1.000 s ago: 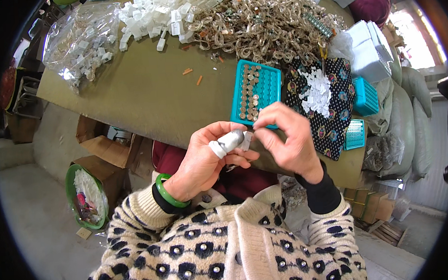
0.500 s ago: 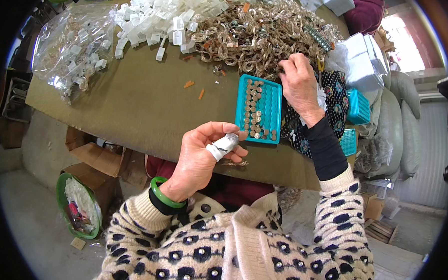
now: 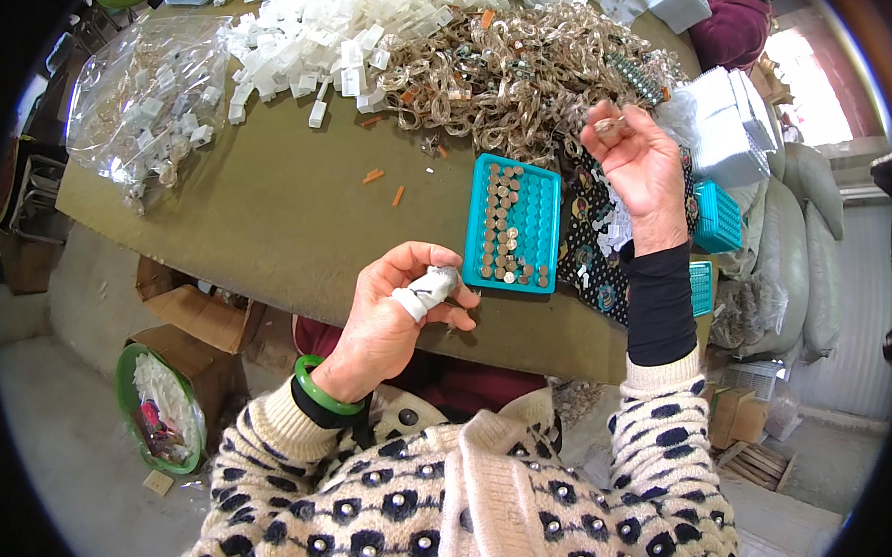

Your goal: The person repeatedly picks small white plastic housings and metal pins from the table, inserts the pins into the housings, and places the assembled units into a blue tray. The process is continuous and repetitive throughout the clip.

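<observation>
My left hand [image 3: 378, 311] is held over the table's near edge, left of a turquoise tray [image 3: 472, 233]. A white wrap covers one finger; the fingers are curled together, and what they may hold is hidden. Small round brown-gold pieces [image 3: 500, 211] fill the tray's left part and some of its near end. On the right, my right hand [image 3: 645, 170] is turned palm up, its fingertips pinching a small coiled clear wire [image 3: 611, 127]. Just beyond it lies a heap of similar coiled clear wires [image 3: 527, 81], with small green and orange parts among them.
White plastic pieces [image 3: 306, 41] are heaped at the back, beside a clear bag [image 3: 140, 103]. Patterned cloth [image 3: 590, 262] with small white bits lies right of the tray. White stacks [image 3: 723, 122] and turquoise baskets [image 3: 717, 217] stand farther right. Another person [image 3: 729, 32] sits at the far right.
My right hand has drawn back from the wire heap, moved right and turned palm up with a small coiled wire in its fingertips. My left hand has shifted slightly left.
</observation>
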Tool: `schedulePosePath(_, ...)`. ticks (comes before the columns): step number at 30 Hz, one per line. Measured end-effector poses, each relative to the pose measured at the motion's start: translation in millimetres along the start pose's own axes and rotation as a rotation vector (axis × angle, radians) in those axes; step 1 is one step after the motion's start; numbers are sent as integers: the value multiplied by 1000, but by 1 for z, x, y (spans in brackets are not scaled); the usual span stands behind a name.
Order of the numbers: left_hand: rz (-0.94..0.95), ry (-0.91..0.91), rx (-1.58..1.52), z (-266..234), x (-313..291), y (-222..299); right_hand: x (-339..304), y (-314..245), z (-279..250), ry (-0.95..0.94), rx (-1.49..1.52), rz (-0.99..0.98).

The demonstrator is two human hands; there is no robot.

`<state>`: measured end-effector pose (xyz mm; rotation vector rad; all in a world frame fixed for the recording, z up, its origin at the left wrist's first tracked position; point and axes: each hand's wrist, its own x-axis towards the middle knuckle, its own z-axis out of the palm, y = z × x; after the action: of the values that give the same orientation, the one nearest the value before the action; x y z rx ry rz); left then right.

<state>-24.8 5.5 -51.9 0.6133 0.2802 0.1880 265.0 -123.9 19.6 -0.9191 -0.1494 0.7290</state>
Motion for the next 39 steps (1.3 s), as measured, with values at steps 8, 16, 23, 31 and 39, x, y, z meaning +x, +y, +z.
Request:
schedulePosePath(8, -9, 8, -17, 3, 0, 3, -6, 12, -2, 21, -647, -355)
schedulePosePath(16, -5, -32, -18, 20, 5, 12, -62, 36, 25, -167, -108, -96)
schedulePosePath(23, 47, -33, 64, 37, 8, 13, -107, 75, 48, -193, -95, -6)
schedulePosePath(31, 716, 65, 1265, 26, -3, 23, -126, 72, 51, -271, -433, -219)
schedulePosePath(39, 1043, 66, 1382, 24, 1, 13, -141, 97, 70, -227, -1159, -382)
